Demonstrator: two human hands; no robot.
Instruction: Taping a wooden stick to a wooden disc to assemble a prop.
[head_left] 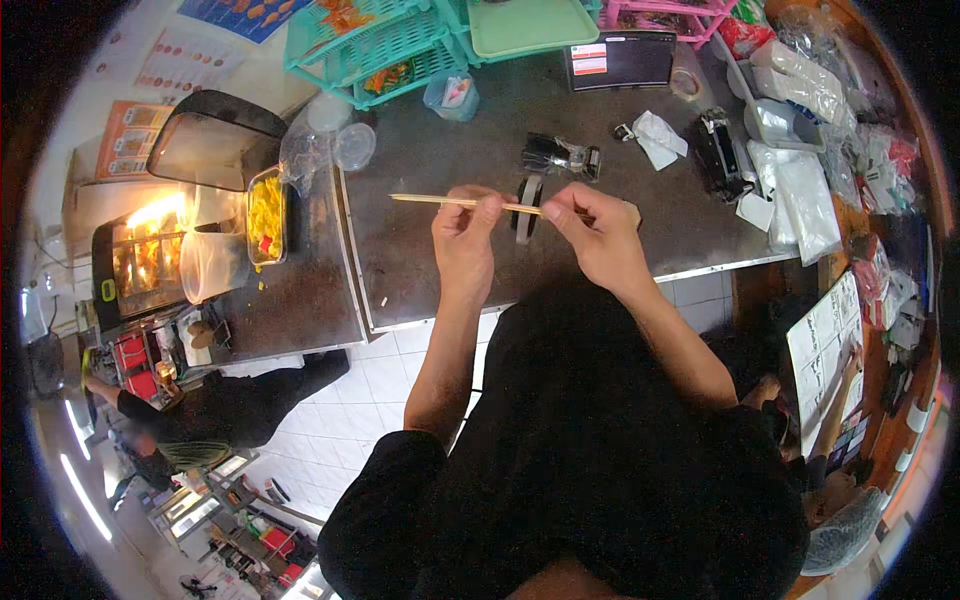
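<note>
A thin pale wooden stick (418, 198), perhaps a chopstick or skewer, lies level between my two hands over the dark worktop. My left hand (464, 245) pinches it near its middle, and its left end sticks out past the fingers. Close to the right end, my right hand (606, 242) is closed on the same stick with thumb and fingers. Between the hands is a narrow dark and grey ring-shaped roll (525, 225), like tape; whether the stick passes through it or only in front, I cannot tell.
Beyond my hands lie a black-and-clear packet (560, 156), a blue cup (452, 98) and a dark screen (622, 62). Teal racks (375, 50) stand behind. Leftward are a tub of yellow food (266, 215) and a lit oven (150, 255). Another person (230, 408) works at far left.
</note>
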